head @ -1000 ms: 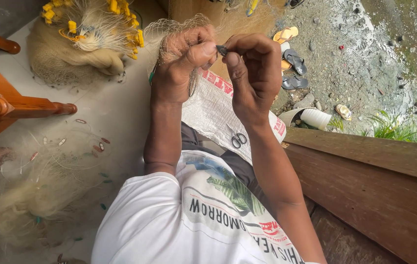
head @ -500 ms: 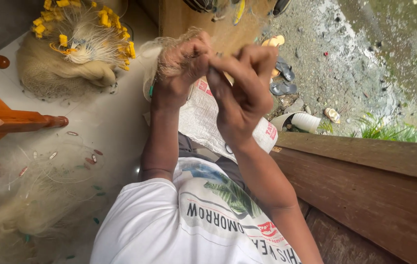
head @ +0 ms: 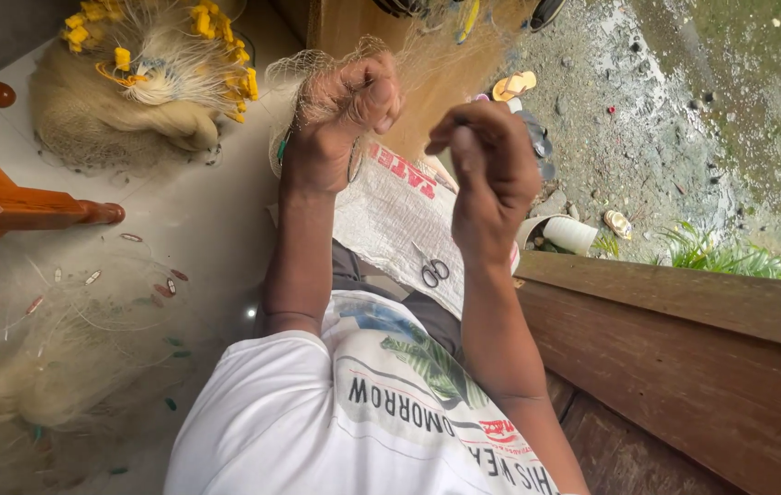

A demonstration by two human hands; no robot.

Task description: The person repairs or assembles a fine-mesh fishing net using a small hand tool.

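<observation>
— What does each hand hold?
— My left hand (head: pixel 340 124) is fisted around a bunch of fine fishing net (head: pixel 317 69), raised above the white woven sack (head: pixel 390 225) on my lap.
— And the right?
— My right hand (head: pixel 487 174) has its fingers pinched together, perhaps on a thread; scissors (head: pixel 434 271) lie below.

Soft daylight from the open yard side, no hard shadows. Small glare spot on floor (head: pixel 250 313). Mostly sharp; wide-angle stretch at edges, net (head: pixel 60 367) slightly soft.
</observation>
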